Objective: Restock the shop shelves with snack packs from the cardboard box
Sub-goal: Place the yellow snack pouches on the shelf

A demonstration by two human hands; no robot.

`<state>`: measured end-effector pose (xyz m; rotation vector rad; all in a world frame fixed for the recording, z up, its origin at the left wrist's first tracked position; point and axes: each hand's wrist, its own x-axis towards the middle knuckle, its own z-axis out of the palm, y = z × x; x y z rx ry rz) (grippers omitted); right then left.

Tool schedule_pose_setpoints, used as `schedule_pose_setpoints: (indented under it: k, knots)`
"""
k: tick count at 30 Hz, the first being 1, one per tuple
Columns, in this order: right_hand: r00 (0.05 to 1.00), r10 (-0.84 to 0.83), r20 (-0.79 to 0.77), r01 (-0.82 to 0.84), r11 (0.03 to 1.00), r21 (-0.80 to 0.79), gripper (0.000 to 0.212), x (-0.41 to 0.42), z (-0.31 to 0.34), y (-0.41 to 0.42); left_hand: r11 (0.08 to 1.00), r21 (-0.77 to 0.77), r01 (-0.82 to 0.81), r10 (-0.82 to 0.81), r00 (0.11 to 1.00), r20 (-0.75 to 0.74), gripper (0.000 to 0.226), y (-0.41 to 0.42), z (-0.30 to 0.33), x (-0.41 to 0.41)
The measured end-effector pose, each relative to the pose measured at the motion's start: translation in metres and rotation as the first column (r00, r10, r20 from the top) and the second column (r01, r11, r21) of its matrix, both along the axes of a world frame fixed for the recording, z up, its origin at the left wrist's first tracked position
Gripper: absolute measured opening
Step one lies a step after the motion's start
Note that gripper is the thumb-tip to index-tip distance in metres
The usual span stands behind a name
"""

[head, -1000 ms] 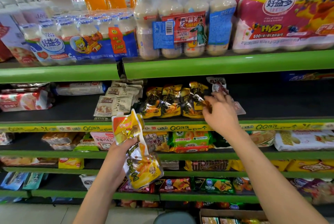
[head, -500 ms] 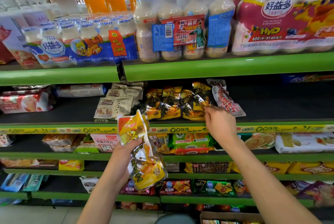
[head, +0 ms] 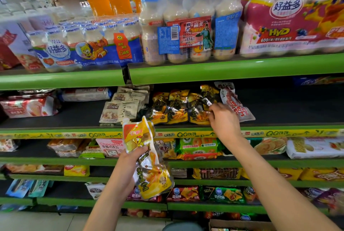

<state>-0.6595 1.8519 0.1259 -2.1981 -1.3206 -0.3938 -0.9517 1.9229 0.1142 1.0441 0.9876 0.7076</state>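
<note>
Two upright snack packs (head: 149, 158), left hand (head: 130, 163).

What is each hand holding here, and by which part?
Left hand grips yellow snack packs around their middle. Right hand pinches the top corner of a black-and-gold pack on the shelf.

The pink drink multipack (head: 290, 26) reads "好益多" and "HyD"; the pink snack box (head: 109, 147) reads "Chocolate"; the shelf strip (head: 188, 134) reads "QQ".
</note>
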Motion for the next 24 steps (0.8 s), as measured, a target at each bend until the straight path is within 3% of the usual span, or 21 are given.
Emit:
schedule_pose_setpoints:
  k: [7, 13, 17, 19, 22, 24]
  knots:
    - [0.999, 0.026, -0.023, -0.024, 0.998, 0.059, 0.012, -0.001, 0.002, -0.010, 0.998, -0.051, -0.037, 0.039, 0.999, 0.024, 0.042, 0.000, -0.006, -0.002]
    - [1.000, 0.012, -0.013, -0.013, 0.999, -0.039, 0.011, -0.007, 0.004, -0.024, 0.999, -0.027, -0.022, 0.022, 1.000, 0.008, 0.031, 0.000, 0.000, 0.006]
    - [0.999, 0.027, -0.043, -0.030, 0.998, -0.055, 0.020, -0.017, 0.015, -0.031, 1.000, -0.020, -0.009, 0.008, 1.000, -0.031, 0.038, 0.004, 0.012, 0.018]
    - [0.971, 0.140, -0.193, -0.135, 0.990, 0.035, 0.023, -0.033, 0.023, -0.034, 1.000, -0.019, -0.009, 0.009, 0.999, -0.032, 0.034, 0.006, 0.018, 0.028]
    - [0.736, 0.339, -0.586, -0.376, 0.924, 0.063, 0.025, -0.074, 0.028, -0.036, 0.999, -0.014, 0.030, -0.031, 0.999, -0.017, 0.025, 0.003, 0.029, 0.046]
    - [0.670, 0.357, -0.651, -0.432, 0.901, 0.050, 0.032, -0.099, 0.016, -0.033, 0.995, -0.012, 0.099, -0.099, 0.995, 0.012, 0.023, -0.004, 0.035, 0.059]
